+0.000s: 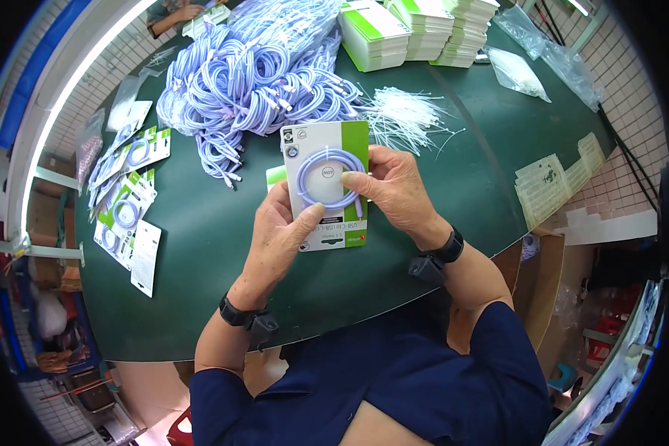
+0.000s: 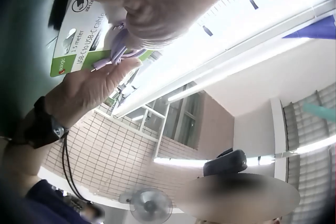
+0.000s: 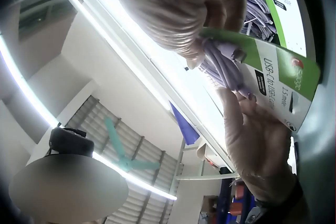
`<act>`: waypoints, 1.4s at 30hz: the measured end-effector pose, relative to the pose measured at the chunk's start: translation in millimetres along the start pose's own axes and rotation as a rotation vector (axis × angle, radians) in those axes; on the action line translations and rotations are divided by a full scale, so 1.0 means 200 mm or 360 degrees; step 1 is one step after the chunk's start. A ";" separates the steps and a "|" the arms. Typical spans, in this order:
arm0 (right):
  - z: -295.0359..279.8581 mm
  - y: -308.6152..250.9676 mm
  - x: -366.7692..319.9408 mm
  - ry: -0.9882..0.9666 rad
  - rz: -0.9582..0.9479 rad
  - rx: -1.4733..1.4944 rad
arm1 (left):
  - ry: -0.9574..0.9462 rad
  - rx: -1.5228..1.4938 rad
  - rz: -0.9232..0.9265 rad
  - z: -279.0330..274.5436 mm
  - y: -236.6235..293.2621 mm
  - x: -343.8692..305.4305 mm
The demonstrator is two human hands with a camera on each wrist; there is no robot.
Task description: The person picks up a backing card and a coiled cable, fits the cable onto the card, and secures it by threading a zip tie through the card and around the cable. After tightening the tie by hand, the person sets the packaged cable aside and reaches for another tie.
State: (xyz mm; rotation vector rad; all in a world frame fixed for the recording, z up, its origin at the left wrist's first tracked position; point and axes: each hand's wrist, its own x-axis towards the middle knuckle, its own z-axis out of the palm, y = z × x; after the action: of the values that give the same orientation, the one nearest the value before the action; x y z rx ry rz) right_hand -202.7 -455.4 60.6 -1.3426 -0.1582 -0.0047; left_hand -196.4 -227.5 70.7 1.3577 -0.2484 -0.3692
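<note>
A white and green packaging card (image 1: 353, 141) is held up over the table, upside down in the head view. On its front lies a coiled lilac USB-C cable (image 1: 305, 182). My left hand (image 1: 279, 230) grips the card's lower left, thumb on the coil's lower edge, other fingers mostly hidden behind. My right hand (image 1: 401, 189) pinches the right side, its thumb on the coil and its fingers at the card's edge. The right wrist view shows cable ends (image 3: 239, 56) by the printed part of the card.
A big heap of coiled lilac cables (image 1: 253, 82) covers the table's far side. White cable ties (image 1: 405, 115) lie right of it, below stacks of cards (image 1: 375, 37). Carded cables (image 1: 126, 212) are spread at left. Taped paper sheets (image 1: 543, 186) lie at right. Another person's hand (image 1: 186, 13) shows far off.
</note>
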 end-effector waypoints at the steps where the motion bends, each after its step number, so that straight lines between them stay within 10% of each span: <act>1: 0.00 0.01 -0.01 -0.0023 0.0011 0.0028 | -0.0064 -0.0067 -0.0110 0.00 0.00 -0.01; 12: 0.02 0.01 0.00 0.0198 -0.0067 -0.0007 | 0.0176 0.0035 -0.0037 -0.08 0.01 -0.12; 15: 0.08 -0.02 -0.02 0.0395 -0.1022 -0.1076 | 0.0233 0.0252 0.0144 -0.05 -0.02 -0.14; 19: 0.19 -0.05 -0.01 0.0272 -0.1434 -0.1610 | 0.0294 0.0340 0.0296 0.01 -0.06 -0.18; 42: 0.19 0.04 0.04 0.0124 -0.1495 -0.1600 | 0.0261 0.0446 0.0491 0.02 -0.30 -0.22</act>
State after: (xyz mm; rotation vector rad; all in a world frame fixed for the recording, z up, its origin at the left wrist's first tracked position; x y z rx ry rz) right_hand -197.4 -416.7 62.2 -2.1323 -0.7817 -1.0432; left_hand -245.5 -223.5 14.6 1.5870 -0.3773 0.0376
